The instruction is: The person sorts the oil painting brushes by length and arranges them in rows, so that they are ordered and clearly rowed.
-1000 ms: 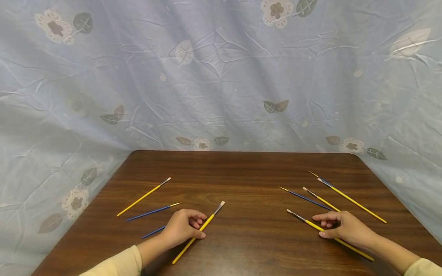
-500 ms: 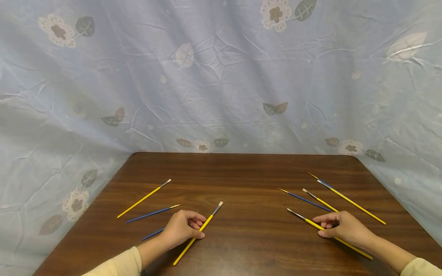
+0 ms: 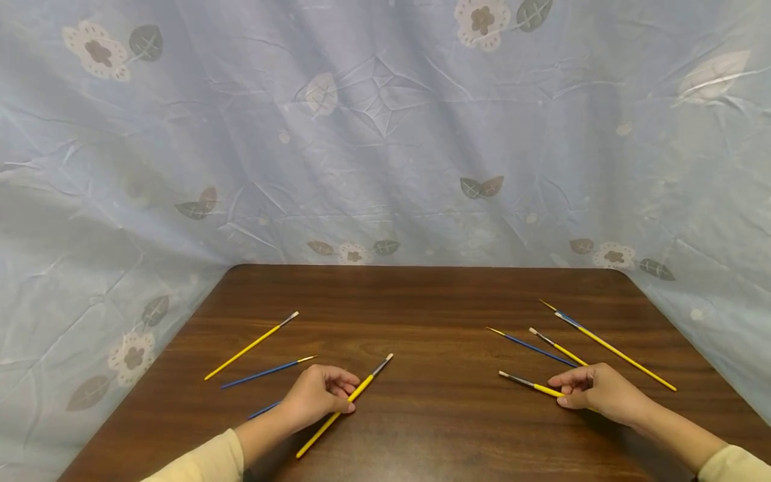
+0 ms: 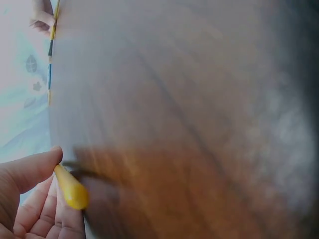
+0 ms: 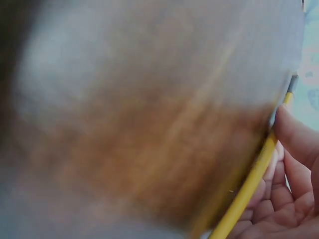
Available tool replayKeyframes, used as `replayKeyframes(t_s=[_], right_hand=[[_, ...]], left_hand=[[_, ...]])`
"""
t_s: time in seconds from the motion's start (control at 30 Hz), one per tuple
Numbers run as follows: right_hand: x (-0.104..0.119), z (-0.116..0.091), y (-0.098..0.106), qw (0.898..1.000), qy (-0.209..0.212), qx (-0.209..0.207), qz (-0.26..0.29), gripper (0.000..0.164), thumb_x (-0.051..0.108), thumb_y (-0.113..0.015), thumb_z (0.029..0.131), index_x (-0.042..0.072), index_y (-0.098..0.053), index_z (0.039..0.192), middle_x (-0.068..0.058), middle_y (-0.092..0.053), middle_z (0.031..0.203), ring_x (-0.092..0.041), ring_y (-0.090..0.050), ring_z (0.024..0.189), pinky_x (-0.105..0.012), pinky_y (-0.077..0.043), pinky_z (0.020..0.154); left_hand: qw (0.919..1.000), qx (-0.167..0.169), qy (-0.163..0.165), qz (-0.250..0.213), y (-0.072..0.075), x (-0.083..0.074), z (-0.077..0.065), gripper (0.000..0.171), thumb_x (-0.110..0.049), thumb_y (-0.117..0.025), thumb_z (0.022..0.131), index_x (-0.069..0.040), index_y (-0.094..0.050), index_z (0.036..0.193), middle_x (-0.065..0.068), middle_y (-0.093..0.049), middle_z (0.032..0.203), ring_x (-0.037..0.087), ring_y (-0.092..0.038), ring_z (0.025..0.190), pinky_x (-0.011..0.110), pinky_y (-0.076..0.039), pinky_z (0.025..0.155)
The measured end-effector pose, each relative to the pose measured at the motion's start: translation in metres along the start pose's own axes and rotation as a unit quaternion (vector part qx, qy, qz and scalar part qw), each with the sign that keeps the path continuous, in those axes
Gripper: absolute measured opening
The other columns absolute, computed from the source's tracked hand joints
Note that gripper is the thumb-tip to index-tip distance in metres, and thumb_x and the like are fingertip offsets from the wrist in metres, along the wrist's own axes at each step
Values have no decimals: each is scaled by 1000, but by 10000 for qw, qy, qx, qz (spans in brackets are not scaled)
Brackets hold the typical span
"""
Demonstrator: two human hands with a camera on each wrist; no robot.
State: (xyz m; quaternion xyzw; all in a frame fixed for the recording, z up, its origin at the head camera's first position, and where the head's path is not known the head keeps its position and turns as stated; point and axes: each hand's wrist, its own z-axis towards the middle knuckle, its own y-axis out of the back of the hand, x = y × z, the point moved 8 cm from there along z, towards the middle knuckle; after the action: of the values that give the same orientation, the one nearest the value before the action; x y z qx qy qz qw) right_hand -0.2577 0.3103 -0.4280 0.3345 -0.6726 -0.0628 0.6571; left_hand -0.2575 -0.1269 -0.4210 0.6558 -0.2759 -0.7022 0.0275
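Between thumb and fingers, my left hand [image 3: 319,395] pinches a yellow-handled paintbrush [image 3: 364,384], its flat pale bristles up and to the right. In the left wrist view that brush's rounded handle end [image 4: 75,195] points toward the camera. My right hand [image 3: 608,398] pinches another yellow-handled paintbrush [image 3: 547,390], bristles pointing left; in the head view the hand hides most of its rear handle. The right wrist view shows the long yellow handle [image 5: 246,191] running across the fingers. Both brushes look slightly lifted from the table.
On the brown wooden table [image 3: 434,428], a yellow brush [image 3: 243,351], a blue brush [image 3: 262,373] and a partly hidden blue brush [image 3: 264,410] lie left. Right lie a blue brush [image 3: 533,347] and yellow brushes [image 3: 566,353] [image 3: 626,358], one beside another blue brush. Patterned cloth [image 3: 385,167] hangs behind.
The right brush has tilted, so its rear handle, visible before, is now behind the hand. The left brush has shifted slightly in the hand. The loose brushes stay put.
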Motion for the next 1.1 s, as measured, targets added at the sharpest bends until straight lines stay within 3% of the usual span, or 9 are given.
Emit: replayKeyframes(t_s=[0.43, 0.77, 1.1], right_hand=[[7, 5, 8, 9990, -37, 421, 111, 37, 12, -74, 86, -12, -65, 113, -14, -67, 98, -15, -60, 85, -25, -53, 72], [20, 20, 11, 9991, -392, 122, 88, 42, 19, -74, 87, -7, -64, 118, -12, -66, 103, -25, -63, 92, -32, -55, 72], [39, 39, 0, 9990, -425, -129, -52, 40, 25, -73, 88, 1, -66, 120, -8, -62, 105, -24, -56, 95, -33, -51, 77]], left_hand=[[9984, 302, 183, -451, 0, -8, 5, 36, -2, -75, 81, 6, -64, 114, 8, -63, 94, 19, -59, 80, 25, -53, 64], [9973, 238, 469, -516, -2, -12, 15, 33, -7, -73, 85, 2, -65, 116, 7, -63, 97, 19, -60, 81, 33, -53, 67], [9954, -122, 674, -670, -2, -18, 28, 31, -6, -71, 88, 3, -65, 117, 7, -64, 97, 18, -59, 76, 33, -53, 65]])
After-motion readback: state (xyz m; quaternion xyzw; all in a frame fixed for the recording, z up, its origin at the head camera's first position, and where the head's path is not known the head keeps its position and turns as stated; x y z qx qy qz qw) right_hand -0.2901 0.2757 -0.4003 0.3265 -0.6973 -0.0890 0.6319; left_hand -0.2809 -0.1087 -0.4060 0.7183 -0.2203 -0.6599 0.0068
